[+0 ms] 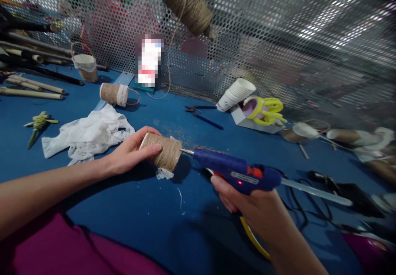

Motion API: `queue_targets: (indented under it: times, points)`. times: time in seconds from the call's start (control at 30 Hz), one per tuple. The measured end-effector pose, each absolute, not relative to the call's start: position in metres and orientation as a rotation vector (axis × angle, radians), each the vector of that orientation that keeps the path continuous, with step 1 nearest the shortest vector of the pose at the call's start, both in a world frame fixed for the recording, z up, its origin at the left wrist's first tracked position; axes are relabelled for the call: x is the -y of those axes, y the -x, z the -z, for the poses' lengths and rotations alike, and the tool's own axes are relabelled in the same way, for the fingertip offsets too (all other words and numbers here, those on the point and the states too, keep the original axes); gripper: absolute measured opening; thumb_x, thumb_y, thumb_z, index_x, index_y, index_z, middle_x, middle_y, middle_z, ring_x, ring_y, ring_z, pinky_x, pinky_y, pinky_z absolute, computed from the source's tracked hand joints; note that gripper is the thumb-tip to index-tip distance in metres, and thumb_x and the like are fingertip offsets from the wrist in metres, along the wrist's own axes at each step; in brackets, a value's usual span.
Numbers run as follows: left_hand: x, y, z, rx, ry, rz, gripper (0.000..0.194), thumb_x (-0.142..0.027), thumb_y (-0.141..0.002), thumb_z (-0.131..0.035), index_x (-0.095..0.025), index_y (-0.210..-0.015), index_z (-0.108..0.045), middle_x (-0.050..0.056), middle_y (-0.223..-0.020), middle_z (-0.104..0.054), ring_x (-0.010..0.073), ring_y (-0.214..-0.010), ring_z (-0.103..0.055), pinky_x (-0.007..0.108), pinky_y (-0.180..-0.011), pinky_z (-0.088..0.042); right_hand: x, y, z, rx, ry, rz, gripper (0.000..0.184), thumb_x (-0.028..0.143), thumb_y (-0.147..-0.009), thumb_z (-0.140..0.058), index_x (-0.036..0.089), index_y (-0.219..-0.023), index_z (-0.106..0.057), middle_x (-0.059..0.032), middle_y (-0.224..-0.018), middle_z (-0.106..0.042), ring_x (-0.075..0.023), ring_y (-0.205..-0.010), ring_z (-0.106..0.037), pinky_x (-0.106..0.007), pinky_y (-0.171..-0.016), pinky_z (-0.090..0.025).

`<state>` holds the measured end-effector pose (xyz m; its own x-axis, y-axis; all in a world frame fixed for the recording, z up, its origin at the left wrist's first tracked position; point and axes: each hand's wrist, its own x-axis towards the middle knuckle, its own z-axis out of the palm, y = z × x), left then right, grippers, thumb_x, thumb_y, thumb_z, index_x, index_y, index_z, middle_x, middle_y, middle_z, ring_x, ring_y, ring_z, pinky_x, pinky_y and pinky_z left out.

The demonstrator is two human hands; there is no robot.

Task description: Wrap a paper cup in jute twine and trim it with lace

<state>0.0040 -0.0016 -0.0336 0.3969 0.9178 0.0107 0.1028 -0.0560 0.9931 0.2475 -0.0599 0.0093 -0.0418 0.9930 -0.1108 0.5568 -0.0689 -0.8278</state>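
My left hand [133, 151] is wrapped round a twine-covered paper cup [165, 153] lying sideways, its thumb on the twine. A bit of white lace [164, 173] pokes out by the cup's rim. In my right hand [238, 200] is a blue hot glue gun [229, 163], its red light lit and a clear glue stick [318, 192] sticking out of the back. The metal nozzle points left and meets or nearly meets the cup's rim edge. Beside my left hand lies a crumpled heap of white lace [93, 132].
Finished small baskets [114, 93] lie and stand at the back left, near sticks [34, 95]. A phone [150, 62] leans on the mesh wall. Pliers [204, 116], stacked paper cups [236, 93] and a tray [256, 120] sit behind. Black cords [297, 209] lie right.
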Motion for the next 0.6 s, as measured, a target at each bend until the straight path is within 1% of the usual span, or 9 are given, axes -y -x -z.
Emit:
queue_targets:
  times: [0.33,0.47,0.6]
  points:
    - [0.0024,-0.0046,0.0322,-0.991,-1.524,-0.867,0.037,-0.048,-0.077,-0.052,-0.020,-0.101,-0.048,0.003,-0.090,-0.055,0.0167,-0.079,-0.053,0.028,-0.068,-0.045,0.0608,-0.2471,-0.0123,1.721,1.660,-0.930,0.039,0.044,-0.076,-0.057,0.021,-0.048,-0.043,0.0046,-0.038,-0.042,-0.0088,-0.036,-0.041,-0.024,-0.040,-0.037]
    - [0.0023,-0.0045,0.0312,-0.988,-1.514,-0.867,0.036,-0.047,-0.078,-0.051,-0.020,-0.101,-0.048,0.003,-0.090,-0.055,0.0172,-0.080,-0.053,0.028,-0.068,-0.045,0.0616,-0.2461,-0.0131,1.747,1.621,-0.927,0.040,0.043,-0.077,-0.056,0.022,-0.047,-0.040,0.0043,-0.039,-0.042,-0.0092,-0.036,-0.040,-0.024,-0.040,-0.037]
    - [0.0024,-0.0040,0.0313,-0.989,-1.498,-0.867,0.036,-0.046,-0.078,-0.051,-0.020,-0.102,-0.047,0.002,-0.088,-0.054,0.0162,-0.079,-0.052,0.027,-0.067,-0.044,0.0627,-0.2458,-0.0128,1.755,1.641,-0.933,0.038,0.044,-0.077,-0.055,0.022,-0.050,-0.041,0.0047,-0.040,-0.041,-0.0094,-0.037,-0.039,-0.025,-0.040,-0.035]
